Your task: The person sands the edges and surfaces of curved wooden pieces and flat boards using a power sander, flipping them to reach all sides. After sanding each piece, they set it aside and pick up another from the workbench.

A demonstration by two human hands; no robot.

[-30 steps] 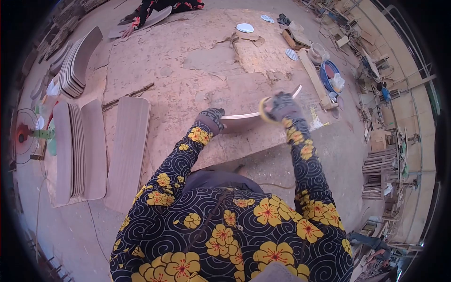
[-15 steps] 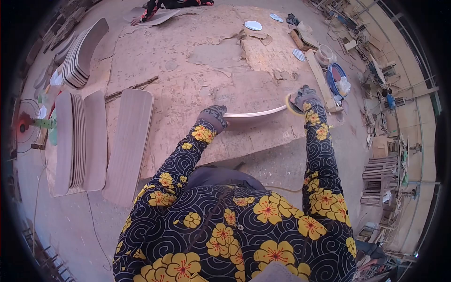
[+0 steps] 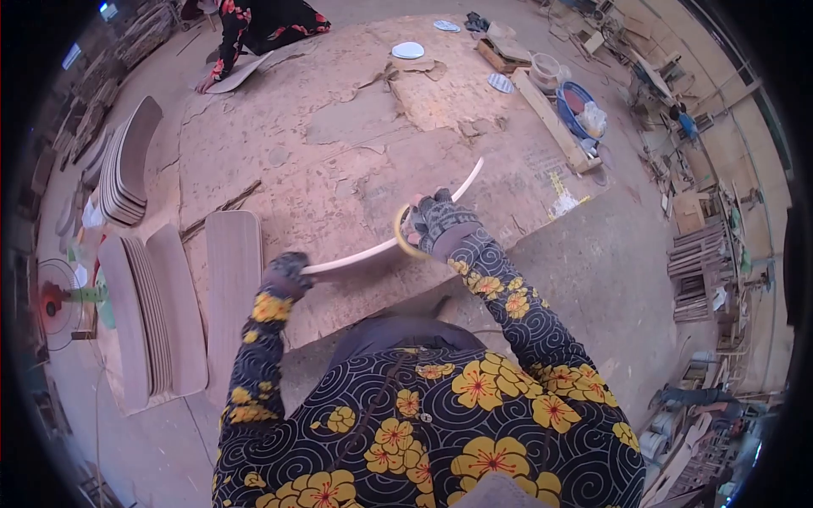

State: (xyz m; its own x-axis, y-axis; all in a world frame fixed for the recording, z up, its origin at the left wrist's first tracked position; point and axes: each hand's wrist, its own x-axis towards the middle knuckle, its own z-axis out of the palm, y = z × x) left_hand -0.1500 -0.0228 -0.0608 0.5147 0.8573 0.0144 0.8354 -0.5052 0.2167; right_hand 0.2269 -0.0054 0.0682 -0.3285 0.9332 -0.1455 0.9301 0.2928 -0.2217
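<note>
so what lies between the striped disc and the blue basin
A long wooden beam lies between the striped disc and the blue basin, as the head view shows.

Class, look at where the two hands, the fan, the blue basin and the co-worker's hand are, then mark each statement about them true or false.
1. The left hand grips one end of a curved board. True.
2. The right hand is empty. False: the right hand holds a round, yellow-edged pad at the curved board.
3. A fan with a red centre stands near the left side of the picture. True.
4. The blue basin is right beside the fan. False: the blue basin is across on the picture's right, next to a long wooden beam.
5. A co-worker's hand is at a board near the top of the picture. True.
</note>
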